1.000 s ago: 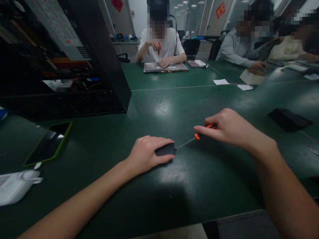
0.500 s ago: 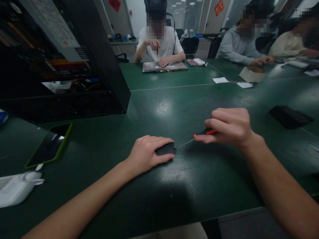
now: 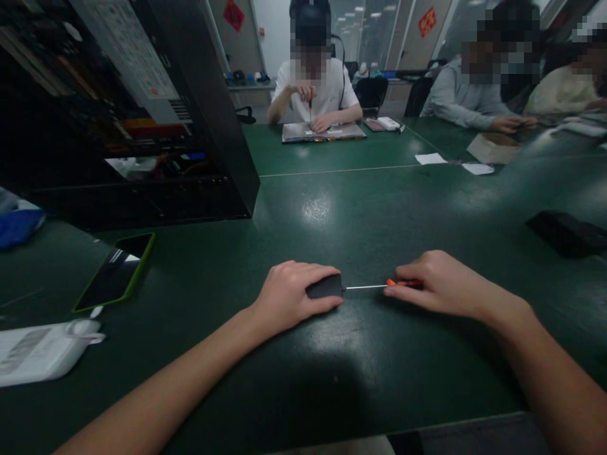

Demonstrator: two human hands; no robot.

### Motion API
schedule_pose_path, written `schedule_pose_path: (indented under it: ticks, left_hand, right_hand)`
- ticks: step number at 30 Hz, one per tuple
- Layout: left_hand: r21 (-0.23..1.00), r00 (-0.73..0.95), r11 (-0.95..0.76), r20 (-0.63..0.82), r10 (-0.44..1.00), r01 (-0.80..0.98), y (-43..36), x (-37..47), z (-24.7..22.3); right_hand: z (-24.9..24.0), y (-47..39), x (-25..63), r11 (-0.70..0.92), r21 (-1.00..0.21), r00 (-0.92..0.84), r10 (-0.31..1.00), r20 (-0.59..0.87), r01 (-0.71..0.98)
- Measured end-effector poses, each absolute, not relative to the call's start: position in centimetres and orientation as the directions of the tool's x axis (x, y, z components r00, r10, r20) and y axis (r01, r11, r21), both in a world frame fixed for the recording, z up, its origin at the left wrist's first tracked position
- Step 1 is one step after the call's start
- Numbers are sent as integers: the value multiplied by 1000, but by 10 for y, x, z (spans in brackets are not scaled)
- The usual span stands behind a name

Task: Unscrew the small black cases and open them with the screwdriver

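My left hand (image 3: 296,292) is wrapped round a small black box (image 3: 327,287) on the green table (image 3: 308,240), thumb on its near side and fingers on its far side. To the right, my right hand (image 3: 436,283) grips the orange and black handle of a screwdriver (image 3: 365,287). The screwdriver's thin metal shaft lies low and almost level, its tip at the right end of the black box. Whether the tip sits inside something there is too small to tell.
A large black open case (image 3: 190,202) stands at the back left. Near it lie a green-edged phone (image 3: 116,272) and a white device (image 3: 42,354). A black object (image 3: 566,234) is at the right. Across the table a person (image 3: 315,88) works on a flat panel (image 3: 341,131).
My right hand has come down, bringing the screwdriver from a slant to nearly level. My left hand still holds the black box. The view has shifted slightly left.
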State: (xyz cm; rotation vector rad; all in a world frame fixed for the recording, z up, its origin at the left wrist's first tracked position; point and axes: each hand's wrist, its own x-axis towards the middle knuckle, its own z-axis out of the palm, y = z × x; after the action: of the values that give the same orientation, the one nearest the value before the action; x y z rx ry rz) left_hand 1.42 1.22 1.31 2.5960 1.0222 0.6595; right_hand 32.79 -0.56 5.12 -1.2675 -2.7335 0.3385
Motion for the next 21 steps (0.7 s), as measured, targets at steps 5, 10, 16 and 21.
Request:
schedule_pose_path:
  ticks: [5, 10, 16, 21]
  left_hand:
    - [396, 634, -707, 320, 704, 585, 12, 13, 15]
    - [397, 630, -706, 325, 706, 586, 13, 12, 15]
    - [395, 627, -707, 331, 705, 587, 13, 11, 14]
    - [405, 619, -702, 336, 710, 586, 12, 12, 15]
  right_hand:
    - [52, -13, 325, 708, -139, -671, 703, 236, 692]
    - [46, -10, 312, 587, -389, -635, 772, 4, 710]
    - [35, -8, 298, 540, -456, -618, 785, -30, 708]
    - [24, -8, 293, 522, -517, -605, 796, 10, 679]
